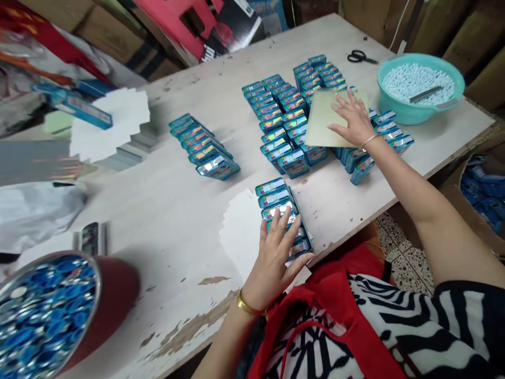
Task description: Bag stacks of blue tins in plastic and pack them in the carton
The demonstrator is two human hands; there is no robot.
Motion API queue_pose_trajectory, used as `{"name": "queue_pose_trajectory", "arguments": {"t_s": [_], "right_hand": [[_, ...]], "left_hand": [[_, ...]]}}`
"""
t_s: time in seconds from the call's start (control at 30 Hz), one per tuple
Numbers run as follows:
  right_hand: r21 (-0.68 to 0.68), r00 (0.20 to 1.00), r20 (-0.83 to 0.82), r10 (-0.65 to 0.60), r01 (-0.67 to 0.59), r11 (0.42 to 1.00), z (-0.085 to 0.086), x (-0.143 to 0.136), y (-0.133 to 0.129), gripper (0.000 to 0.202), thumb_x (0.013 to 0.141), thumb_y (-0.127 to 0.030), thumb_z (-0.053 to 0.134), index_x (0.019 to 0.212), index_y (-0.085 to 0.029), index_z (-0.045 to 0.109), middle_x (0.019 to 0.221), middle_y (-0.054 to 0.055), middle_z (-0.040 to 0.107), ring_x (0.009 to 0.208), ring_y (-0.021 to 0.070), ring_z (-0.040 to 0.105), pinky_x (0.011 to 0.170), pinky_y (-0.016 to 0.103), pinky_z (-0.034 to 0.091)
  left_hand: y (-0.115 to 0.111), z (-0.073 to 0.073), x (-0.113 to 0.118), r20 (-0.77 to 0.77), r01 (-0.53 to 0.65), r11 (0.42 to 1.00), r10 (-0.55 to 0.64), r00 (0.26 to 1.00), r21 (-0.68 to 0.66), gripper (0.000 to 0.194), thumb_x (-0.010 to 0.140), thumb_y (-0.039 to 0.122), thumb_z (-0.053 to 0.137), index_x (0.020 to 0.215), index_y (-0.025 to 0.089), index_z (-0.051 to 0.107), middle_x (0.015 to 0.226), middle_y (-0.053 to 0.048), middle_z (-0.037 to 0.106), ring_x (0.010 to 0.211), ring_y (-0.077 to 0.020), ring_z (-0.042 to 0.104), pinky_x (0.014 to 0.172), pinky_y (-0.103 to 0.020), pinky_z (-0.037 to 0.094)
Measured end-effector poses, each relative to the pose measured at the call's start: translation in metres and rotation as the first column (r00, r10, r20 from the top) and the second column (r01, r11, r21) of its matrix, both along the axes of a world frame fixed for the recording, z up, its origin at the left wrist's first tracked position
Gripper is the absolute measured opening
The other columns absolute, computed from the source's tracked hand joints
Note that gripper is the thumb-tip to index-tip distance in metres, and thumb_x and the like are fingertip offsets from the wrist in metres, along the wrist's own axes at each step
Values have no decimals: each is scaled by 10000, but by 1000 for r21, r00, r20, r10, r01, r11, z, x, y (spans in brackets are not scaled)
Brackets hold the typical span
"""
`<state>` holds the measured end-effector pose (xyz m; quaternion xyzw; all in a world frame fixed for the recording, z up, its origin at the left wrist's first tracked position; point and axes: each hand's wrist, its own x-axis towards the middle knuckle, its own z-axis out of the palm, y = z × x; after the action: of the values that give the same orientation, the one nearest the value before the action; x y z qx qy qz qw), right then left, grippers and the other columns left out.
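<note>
My left hand [274, 258] is spread out over a short row of small blue packs [272, 188] near the table's front edge. Its fingertips reach the tops of the middle packs; whether they press on them I cannot tell. Fanned white sheets [239, 231] lie just left of that row. Flat on a pale yellowish board [321, 123] rests my right hand [353, 121], fingers apart. The board lies on top of a large group of upright blue packs [272, 105] and hides some of them.
Another blue row [201, 147] stands mid-table. A turquoise basin [414, 113] of small white pieces and black scissors [361, 57] are at the far right. A dark red tub [114, 289] of blue-silver pieces stands front left, with stacked white card [130, 113] behind it.
</note>
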<state>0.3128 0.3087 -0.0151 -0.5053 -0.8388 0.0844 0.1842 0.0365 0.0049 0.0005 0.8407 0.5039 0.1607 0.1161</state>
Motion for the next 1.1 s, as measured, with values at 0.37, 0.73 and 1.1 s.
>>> {"name": "queue_pose_trajectory", "arguments": {"t_s": [0.37,0.73,1.1], "right_hand": [[-229,998,-6,-58,55,972,-47,20,60,390,933,-444,498,1263,-290,637,1531,7,395,1475,303,216,1155,646,75],[-190,995,86,-43,59,980,-36,17,46,502,924,-505,533,1355,-251,566,1555,21,350,1475,327,203,1190,562,117],[-130,908,-398,-134,89,988,11,-9,-15,491,989,-504,386,1188,-178,693,1313,80,627,1288,221,535,1160,421,325]], "left_hand": [[19,19,-14,71,20,999,-18,997,-39,607,940,343,535,1500,300,306,1493,-114,460,1412,-265,394,1170,-552,297],[-4,8,11,197,-5,994,26,980,-105,458,938,335,544,1384,245,498,1301,-89,642,1180,-214,628,994,-369,542],[30,6,80,742,54,863,398,540,-502,569,878,435,609,1387,229,462,1340,-160,588,1160,-241,623,901,-377,553]]}}
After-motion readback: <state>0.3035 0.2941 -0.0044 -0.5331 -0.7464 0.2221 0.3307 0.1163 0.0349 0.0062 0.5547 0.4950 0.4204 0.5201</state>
